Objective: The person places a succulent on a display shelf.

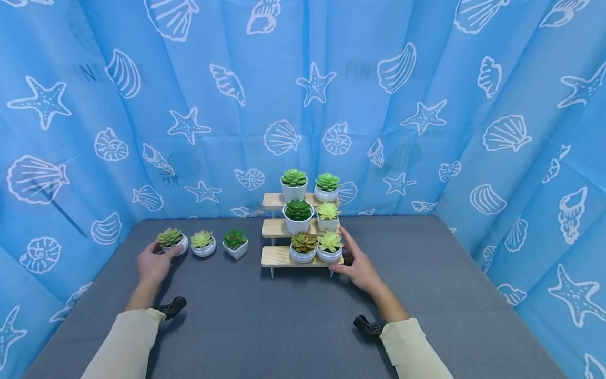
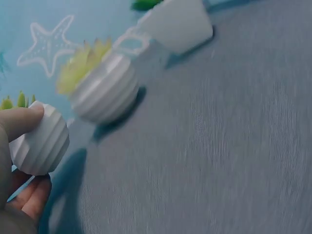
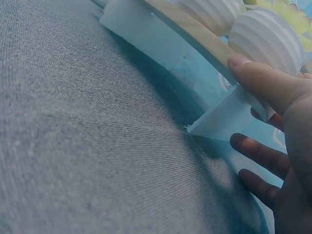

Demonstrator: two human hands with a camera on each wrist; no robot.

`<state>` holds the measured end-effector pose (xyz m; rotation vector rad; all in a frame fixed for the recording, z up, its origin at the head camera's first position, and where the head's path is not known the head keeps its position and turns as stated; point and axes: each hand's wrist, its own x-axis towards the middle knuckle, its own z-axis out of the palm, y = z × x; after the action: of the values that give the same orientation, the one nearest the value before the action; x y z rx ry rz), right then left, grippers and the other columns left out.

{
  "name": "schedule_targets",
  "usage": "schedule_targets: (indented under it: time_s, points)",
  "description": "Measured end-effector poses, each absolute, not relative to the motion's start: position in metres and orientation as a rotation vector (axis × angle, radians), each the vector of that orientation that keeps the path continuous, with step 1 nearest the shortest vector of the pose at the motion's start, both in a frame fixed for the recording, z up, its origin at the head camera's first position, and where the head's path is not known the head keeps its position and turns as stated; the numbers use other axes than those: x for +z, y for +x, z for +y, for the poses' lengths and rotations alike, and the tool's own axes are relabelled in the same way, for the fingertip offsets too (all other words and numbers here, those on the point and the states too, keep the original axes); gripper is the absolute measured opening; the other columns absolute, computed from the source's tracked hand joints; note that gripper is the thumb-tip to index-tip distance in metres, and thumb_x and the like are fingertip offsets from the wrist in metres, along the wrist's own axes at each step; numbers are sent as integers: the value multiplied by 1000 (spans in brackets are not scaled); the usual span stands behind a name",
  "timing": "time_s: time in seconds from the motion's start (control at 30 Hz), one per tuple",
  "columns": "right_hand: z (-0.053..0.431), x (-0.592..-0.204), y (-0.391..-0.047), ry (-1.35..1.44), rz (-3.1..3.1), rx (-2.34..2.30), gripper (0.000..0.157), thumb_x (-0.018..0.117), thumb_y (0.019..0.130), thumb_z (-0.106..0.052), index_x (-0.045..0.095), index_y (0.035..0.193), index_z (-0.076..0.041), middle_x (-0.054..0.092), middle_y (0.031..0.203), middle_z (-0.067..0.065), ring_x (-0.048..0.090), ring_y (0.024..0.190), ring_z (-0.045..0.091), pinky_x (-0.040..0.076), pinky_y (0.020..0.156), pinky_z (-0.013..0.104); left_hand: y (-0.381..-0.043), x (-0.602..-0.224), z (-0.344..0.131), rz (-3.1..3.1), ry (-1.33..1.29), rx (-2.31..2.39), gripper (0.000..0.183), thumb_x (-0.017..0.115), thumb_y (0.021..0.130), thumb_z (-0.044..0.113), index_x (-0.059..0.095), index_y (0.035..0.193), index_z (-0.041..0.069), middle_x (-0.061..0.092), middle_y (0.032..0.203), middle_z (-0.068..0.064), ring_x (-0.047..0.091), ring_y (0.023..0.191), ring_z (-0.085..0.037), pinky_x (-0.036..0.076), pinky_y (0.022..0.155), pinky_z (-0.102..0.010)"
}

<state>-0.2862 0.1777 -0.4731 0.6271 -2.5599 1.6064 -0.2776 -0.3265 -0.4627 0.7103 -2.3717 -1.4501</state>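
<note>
At the left of the table, my left hand (image 1: 154, 264) grips a small potted succulent (image 1: 170, 238), its ridged white pot (image 2: 45, 139) between thumb and fingers. Whether that pot touches the table is unclear. To its right stand a second round-potted succulent (image 1: 203, 243) and a darker green one in a tapered white pot (image 1: 235, 243). My right hand (image 1: 360, 267) holds the right end of a three-tier wooden plant stand (image 1: 274, 256). In the right wrist view the thumb (image 3: 263, 80) lies on the lowest shelf's edge beside a pot; two lower fingers are spread apart from the stand.
Each tier bears two potted succulents, including a dark green one (image 1: 298, 211) on the middle tier and a reddish one (image 1: 303, 246) on the lowest. Grey cloth covers the table (image 1: 265, 326). A blue shell-patterned curtain (image 1: 293, 79) surrounds the back and sides.
</note>
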Motion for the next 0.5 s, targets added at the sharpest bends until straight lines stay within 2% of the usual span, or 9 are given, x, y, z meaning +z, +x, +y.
schedule_targets:
  time_s: [0.3, 0.5]
  points:
    - [178, -473, -286, 623, -2561, 1597, 100, 80, 82, -17, 16, 156, -35, 51, 138, 22, 57, 114, 35, 45, 92, 54, -292, -437, -303, -2324, 566, -1507, 78, 68, 91, 38, 34, 149, -1, 42, 143, -25, 42, 128, -39, 40, 100, -50]
    - [172, -446, -269, 627, -2577, 1630, 97, 77, 84, -7, 15, 157, -16, 47, 138, 29, 55, 115, 43, 43, 93, 59, -299, -416, -287, -2274, 484, -1500, 71, 69, 91, 35, 40, 146, 1, 46, 139, -23, 46, 124, -36, 41, 98, -50]
